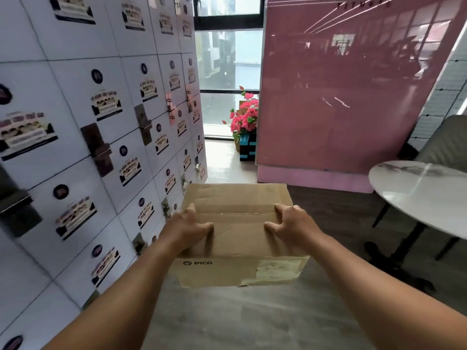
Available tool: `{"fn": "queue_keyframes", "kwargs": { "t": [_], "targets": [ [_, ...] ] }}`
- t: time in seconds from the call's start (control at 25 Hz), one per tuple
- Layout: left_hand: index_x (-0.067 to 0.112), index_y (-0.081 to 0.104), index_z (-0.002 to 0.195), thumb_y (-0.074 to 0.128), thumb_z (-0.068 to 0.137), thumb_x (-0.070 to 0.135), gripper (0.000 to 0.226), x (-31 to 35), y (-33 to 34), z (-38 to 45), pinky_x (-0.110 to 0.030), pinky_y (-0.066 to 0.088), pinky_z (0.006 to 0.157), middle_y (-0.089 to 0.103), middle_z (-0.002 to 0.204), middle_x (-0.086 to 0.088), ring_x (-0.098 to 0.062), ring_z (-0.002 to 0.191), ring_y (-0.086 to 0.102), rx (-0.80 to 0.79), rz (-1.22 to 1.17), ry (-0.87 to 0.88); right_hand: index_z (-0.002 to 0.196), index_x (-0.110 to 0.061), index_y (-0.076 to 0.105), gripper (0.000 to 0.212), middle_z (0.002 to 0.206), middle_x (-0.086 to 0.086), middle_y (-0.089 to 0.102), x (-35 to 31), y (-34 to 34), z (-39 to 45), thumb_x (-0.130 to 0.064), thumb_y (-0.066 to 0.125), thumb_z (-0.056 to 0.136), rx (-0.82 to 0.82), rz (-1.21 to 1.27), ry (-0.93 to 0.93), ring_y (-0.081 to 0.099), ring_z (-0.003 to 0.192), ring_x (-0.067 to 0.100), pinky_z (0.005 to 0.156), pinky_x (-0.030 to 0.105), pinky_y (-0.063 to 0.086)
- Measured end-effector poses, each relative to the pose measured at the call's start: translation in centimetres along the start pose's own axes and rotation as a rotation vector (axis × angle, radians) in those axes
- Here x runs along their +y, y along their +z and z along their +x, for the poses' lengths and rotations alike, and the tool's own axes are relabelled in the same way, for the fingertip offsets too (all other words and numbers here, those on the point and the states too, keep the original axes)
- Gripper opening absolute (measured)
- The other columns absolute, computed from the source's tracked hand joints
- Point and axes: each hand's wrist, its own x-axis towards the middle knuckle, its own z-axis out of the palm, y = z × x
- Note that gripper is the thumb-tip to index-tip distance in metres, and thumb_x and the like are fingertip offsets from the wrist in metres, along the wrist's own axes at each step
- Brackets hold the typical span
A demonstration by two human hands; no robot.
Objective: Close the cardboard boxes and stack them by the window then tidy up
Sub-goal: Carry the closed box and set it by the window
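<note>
— Two bare hands are seen clamped on one cardboard box (237, 236), which is carried above a grey, stone-patterned floor (240, 319). How is it gripped?

— The left hand (188, 229) is pressed against the box's left side, thumb laid over the top edge, fingers curled round the corner. The right hand (290, 224) is set the same way on the right side. The hands are kept well apart, with the box's whole width between them.

— And the box itself?

— Plain brown corrugated board, rectangular, its top flaps shut flat and met along a centre seam. "PICO" is printed in black on the near face, beside a torn, pale paper label (276, 270).

— What is shown around it?

— A wall of white, glossy square lockers (75, 137) is seen on the left, each door marked with a printed sticker and fitted with a dark metal latch. A smooth pink panel (341, 97), shiny enough to carry reflections, stands on the right. Between them a narrow passage is closed off by a black-framed window (227, 72). Pink artificial flowers (245, 114) are set near the glass, above black and blue blocks (247, 146). A round table (424, 195) with a marbled white top on thin black legs is placed at the right edge.
</note>
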Motion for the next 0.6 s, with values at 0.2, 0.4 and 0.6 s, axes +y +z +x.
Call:
{"fn": "queue_keyframes", "kwargs": {
  "t": [0.2, 0.4, 0.6],
  "targets": [
    [0.021, 0.05, 0.118, 0.064, 0.082, 0.059, 0.054, 0.6, 1.0, 16.2, -0.034, 0.056, 0.075, 0.062, 0.105, -0.002, -0.019, 0.089, 0.062, -0.032, -0.005, 0.022, 0.137, -0.026, 0.052, 0.068, 0.12, 0.013, 0.056, 0.7, -1.9, 15.3, -0.065, 0.063, 0.083, 0.0, -0.021, 0.026, 0.059, 0.1, 0.029, 0.083, 0.037, 0.046],
    [0.02, 0.051, 0.122, 0.064, 0.083, 0.06, 0.057, 2.1, 4.0, 32.1, -0.037, 0.057, 0.083, 0.064, 0.111, -0.004, -0.021, 0.097, 0.062, -0.071, 0.012, 0.036, 0.135, -0.025, 0.054, 0.065, 0.122, 0.012, 0.057, 4.0, -2.6, 30.8, -0.063, 0.064, 0.083, -0.012, -0.02, 0.051, 0.057, 0.102, 0.028, 0.079, 0.034, 0.043],
    [0.028, 0.051, 0.114, 0.066, 0.082, 0.061, 0.048, 3.7, 5.8, 47.0, -0.038, 0.058, 0.083, 0.063, 0.109, 0.001, -0.016, 0.095, 0.062, -0.076, -0.017, -0.03, 0.135, -0.026, 0.052, 0.063, 0.119, 0.009, 0.055, 6.4, -3.8, 47.5, -0.063, 0.063, 0.084, -0.052, -0.015, -0.001, 0.057, 0.099, 0.026, 0.085, 0.036, 0.049]
  ]
}}
